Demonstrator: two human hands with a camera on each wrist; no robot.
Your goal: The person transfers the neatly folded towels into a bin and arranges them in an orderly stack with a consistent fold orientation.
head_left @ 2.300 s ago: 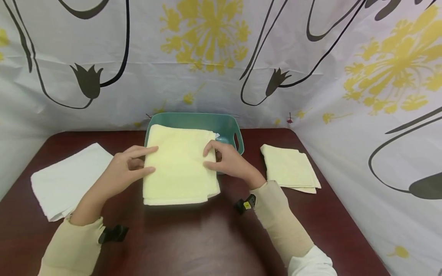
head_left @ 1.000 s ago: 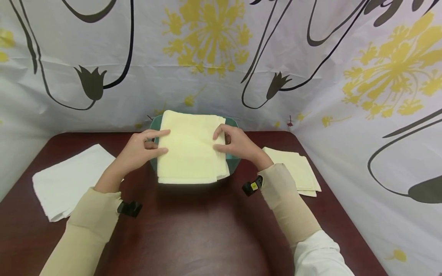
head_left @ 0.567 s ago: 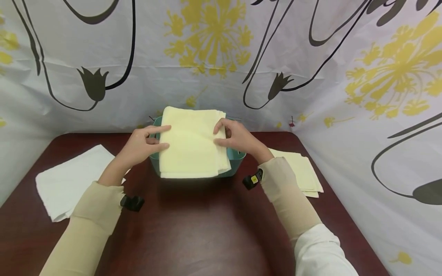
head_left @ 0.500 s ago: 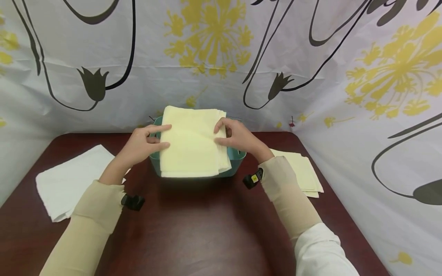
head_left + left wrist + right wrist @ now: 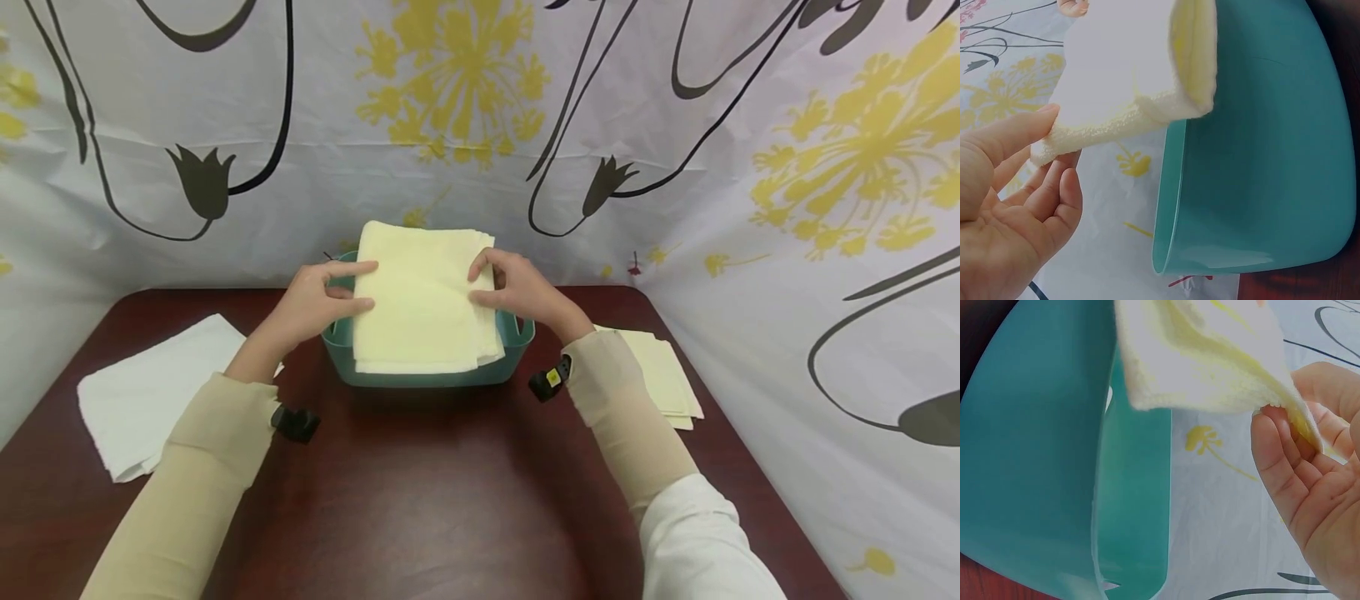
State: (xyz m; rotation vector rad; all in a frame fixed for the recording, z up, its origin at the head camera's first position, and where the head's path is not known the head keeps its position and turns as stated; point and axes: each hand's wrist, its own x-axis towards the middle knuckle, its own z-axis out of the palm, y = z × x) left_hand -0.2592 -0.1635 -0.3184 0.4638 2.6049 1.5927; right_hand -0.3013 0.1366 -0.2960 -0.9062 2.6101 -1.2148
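I see left hand [image 5: 307, 300] and right hand [image 5: 521, 292] pinching opposite edges of a folded yellow cloth [image 5: 420, 304] over the teal bin [image 5: 1266, 169], far on the desk [image 5: 427, 492]; white cloth [image 5: 157, 396] left, second yellow cloth [image 5: 663, 371] right.

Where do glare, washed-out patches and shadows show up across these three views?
Head view: soft sheen on the dark red table, with shadow just below the teal basket; left wrist view: the held cloth washed out nearly white, a pale sheen low on the basket; right wrist view: cloth pale and partly washed out.
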